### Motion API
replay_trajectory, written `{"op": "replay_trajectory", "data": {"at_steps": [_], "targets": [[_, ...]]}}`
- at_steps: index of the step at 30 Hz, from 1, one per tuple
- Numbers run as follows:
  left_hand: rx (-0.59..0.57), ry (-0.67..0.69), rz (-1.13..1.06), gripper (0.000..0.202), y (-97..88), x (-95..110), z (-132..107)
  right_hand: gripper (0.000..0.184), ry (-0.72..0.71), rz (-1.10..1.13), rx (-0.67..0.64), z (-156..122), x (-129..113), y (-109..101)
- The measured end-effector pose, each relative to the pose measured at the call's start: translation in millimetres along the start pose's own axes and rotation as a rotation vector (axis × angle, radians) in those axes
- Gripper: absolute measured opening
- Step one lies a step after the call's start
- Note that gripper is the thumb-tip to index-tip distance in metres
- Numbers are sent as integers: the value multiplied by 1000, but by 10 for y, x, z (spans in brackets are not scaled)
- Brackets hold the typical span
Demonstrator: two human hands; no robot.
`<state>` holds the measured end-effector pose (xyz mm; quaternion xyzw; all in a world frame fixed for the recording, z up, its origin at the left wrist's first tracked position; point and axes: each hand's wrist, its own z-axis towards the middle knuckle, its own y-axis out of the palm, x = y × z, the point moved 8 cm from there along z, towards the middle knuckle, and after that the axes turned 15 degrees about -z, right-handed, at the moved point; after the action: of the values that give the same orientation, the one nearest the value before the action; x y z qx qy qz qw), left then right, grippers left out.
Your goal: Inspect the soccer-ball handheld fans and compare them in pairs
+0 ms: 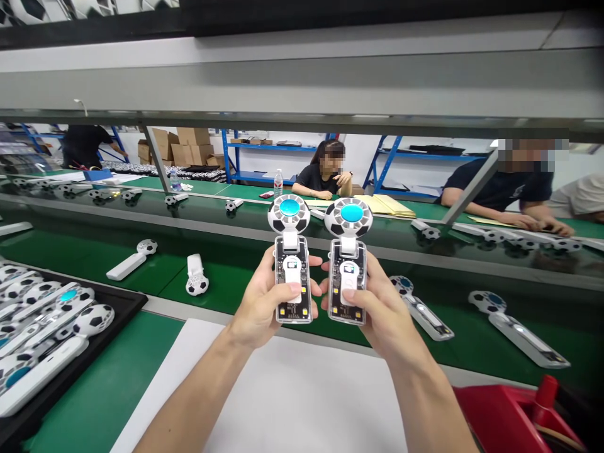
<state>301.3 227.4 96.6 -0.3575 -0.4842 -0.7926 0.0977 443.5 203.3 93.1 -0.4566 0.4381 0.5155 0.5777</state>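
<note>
Side by side in front of me are two handheld fans with football-patterned heads, blue centres and clear-fronted handles showing circuit boards. My left hand (264,302) is closed round the handle of the left handheld fan (289,214), its thumb on the white strip near the button. The right handheld fan (349,217) sits in my right hand (380,299), thumb likewise pressed on the white strip. Both fans are upright, heads at the top, a small gap between them. Each handle's small display looks lit. Fingers behind the handles are mostly hidden.
White paper (311,396) covers the bench below my hands. At left stands a black tray (127,302) of similar fans; a red object (500,409) is at lower right. Loose fans (528,336) lie on the green belt (226,283). Overhead runs a grey shelf beam (302,82). People sit opposite.
</note>
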Motion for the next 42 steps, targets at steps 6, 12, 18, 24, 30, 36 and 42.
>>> {"op": "replay_trajectory", "data": {"at_steps": [6, 12, 18, 24, 30, 36, 42], "targets": [[-20, -9, 3, 57, 20, -6, -8, 69, -7, 47, -17, 3, 4, 17], [-37, -14, 35, 58, 41, -6, -23, 64, -24, 38, -6, -1, -8, 20], [-47, 3, 63, 51, 43, -7, -19, 67, -23, 19, -24, 6, -16, 36], [-66, -17, 53, 46, 63, -19, -21, 68, -28, 62, -61, 26, 17, 74], [-57, -20, 46, 49, 51, -19, -21, 65, -13, 47, -111, 23, 9, 104], [-75, -30, 43, 48, 44, -27, -30, 74, -23, 59, -100, 39, 61, 80], [-77, -38, 55, 47, 43, -31, -24, 74, -112, -1, -101, 71, 116, 29]]}}
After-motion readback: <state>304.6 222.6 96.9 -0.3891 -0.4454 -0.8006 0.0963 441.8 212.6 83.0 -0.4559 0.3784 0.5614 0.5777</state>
